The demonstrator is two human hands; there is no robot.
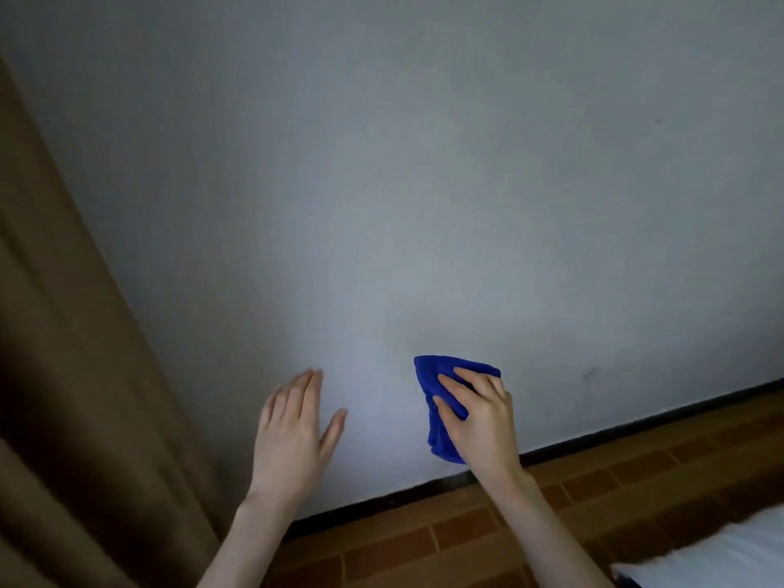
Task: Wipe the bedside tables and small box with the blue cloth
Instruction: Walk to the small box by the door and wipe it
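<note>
**Forearms rising from six o'clock, blue cloth (439, 439) bunched in the right hand (483, 422), no furniture in view**

Nearest my camera, two bare forearms are coming up from the bottom edge. The left hand (292, 435) is sitting at about seven o'clock from the centre of the view. The right hand is sitting at about five o'clock.

I am seeing no bedside table and no small box anywhere. A pale grey wall (424, 184) is filling most of the view. A brown curtain (63, 333) is hanging down the nine o'clock side. A black skirting strip (636, 422) and a brown brick-patterned floor (636, 481) are running across from four to six o'clock. A white corner of what looks like bedding (721, 553) is showing at five o'clock. I am judging that the wiping is not under way at this moment. I cannot tell whether any surface is already done, so both tables and the box may all be left to do.

The right hand is gripping the cloth, with fingers curled over its front and the fabric crumpled into a wad. The cloth is sticking out towards eleven o'clock and hanging below the palm. It is raised in front of the wall, and I cannot tell whether it is touching the wall. The left hand is spread flat, with fingers straight and thumb out, holding nothing. I cannot tell whether it is touching the wall either.
</note>
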